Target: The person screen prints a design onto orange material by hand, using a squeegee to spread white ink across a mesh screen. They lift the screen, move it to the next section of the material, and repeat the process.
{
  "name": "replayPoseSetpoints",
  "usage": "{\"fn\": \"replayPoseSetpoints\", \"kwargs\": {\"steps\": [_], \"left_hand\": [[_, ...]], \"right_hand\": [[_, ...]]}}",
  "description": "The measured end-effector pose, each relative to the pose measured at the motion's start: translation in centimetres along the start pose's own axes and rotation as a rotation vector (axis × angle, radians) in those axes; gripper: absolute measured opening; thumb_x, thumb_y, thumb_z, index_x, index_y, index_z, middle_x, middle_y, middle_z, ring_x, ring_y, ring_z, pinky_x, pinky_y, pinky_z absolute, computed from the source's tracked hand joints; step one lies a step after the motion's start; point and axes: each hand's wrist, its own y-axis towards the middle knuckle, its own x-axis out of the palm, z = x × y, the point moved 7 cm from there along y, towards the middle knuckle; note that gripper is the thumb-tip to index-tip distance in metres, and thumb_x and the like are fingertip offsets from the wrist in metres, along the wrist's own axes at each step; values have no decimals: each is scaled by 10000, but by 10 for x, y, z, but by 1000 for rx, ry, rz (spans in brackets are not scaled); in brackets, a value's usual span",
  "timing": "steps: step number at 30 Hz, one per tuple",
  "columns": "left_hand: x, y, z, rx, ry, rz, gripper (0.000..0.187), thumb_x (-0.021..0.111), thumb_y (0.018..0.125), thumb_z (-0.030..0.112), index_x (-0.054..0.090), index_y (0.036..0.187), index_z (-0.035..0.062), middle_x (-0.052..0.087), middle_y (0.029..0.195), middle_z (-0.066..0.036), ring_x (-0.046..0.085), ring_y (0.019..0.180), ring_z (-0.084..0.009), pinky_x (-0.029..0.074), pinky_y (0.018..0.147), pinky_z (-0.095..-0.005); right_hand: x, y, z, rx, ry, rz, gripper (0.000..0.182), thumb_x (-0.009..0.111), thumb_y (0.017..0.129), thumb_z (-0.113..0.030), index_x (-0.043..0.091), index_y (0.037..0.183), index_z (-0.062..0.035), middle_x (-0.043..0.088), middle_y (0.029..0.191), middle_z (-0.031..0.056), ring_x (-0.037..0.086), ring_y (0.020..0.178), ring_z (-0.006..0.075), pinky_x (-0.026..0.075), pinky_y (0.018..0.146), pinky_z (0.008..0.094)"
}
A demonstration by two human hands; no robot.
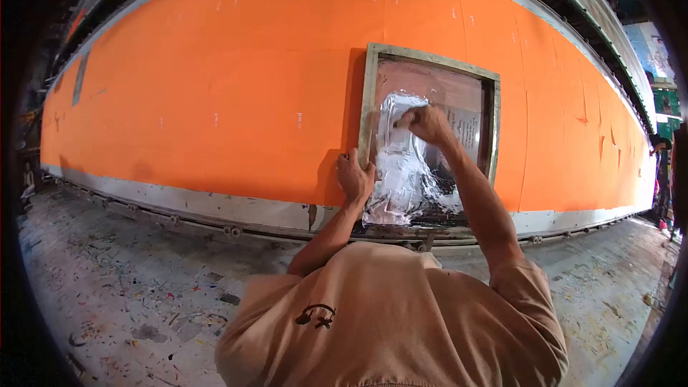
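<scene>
A screen-printing frame [370, 93] with a wooden border lies on orange cloth in front of me. Thick white ink [401, 175] is smeared over the left and lower part of its mesh, and small print shows at the mesh's right side. My left hand [355, 176] grips the frame's left border near the lower corner, fingers on the outside. Over the upper part of the ink, my right hand [428, 125] is closed with fingers curled down. Whatever it may hold is hidden by the hand and slight blur.
Orange cloth [215, 86] covers a long printing table with small white marks across it. The table's pale front edge [193, 201] carries a rail with bolts. A paint-spattered floor [143, 294] lies on my side. Another long table [588, 0] stands beyond.
</scene>
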Motion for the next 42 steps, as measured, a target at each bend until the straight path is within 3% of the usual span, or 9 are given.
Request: {"fn": "replayPoseSetpoints", "kwargs": {"steps": [10,13,15,17,24,35,36,38,42], "left_hand": [[-9,6,16,61,-251,70,472,757,854,140,498,1217,-17,684,1033,-295,689,901,-518,530,769,-565],[-5,3,18,-1,-235,28,469,738,843,113,494,1220,-21,668,1002,-283,683,916,-504,519,792,-570],[11,3,32,-13,-209,35,468,729,837,108,493,1219,-24,657,995,-278,678,944,-494,511,815,-574],[50,-5,64,135,-248,233,476,711,835,110,488,1229,-34,632,1043,-289,657,1023,-482,497,857,-582],[162,-57,177,-47,-211,28,526,712,853,201,490,1281,-9,628,1137,-318,629,1073,-520,492,901,-569],[176,-82,161,122,166,124,544,741,882,251,531,1332,29,553,1215,-306,554,1134,-522,458,969,-603],[176,-84,162,103,137,108,525,736,885,251,532,1313,24,542,1218,-315,543,1144,-521,450,970,-607],[173,-92,167,89,59,112,514,718,906,260,519,1292,-13,513,1256,-353,512,1184,-527,435,974,-620],[168,-93,168,1,10,-11,556,713,928,278,494,1325,-44,502,1298,-382,491,1217,-543,427,990,-637]], "right_hand": [[3,-179,-3,-147,-114,440,132,712,840,-161,780,935,-99,765,951,99,711,972,289,500,1006,443],[-10,-241,140,179,415,921,209,699,920,-196,788,955,-10,769,874,69,729,916,236,450,1069,392],[-7,-278,239,383,1086,655,264,643,911,-155,785,997,51,767,896,86,729,860,236,511,964,373],[-41,-306,298,591,1192,823,264,619,806,-123,764,944,49,699,787,70,684,702,185,556,677,323],[-122,-332,470,589,873,716,286,625,737,-142,751,909,49,687,768,87,646,691,174,529,643,346],[-91,-373,440,582,833,758,382,630,860,-94,695,1214,32,696,917,47,648,904,153,531,788,339],[-65,-372,459,602,579,757,338,657,836,-129,718,1122,42,716,940,140,670,930,269,535,815,397],[-69,-362,408,579,-28,504,275,742,801,-222,764,980,-14,722,971,241,662,1032,432,477,954,552],[-89,-257,231,68,-31,213,170,743,868,-266,800,951,-129,756,899,93,705,971,335,367,1098,583]]}}
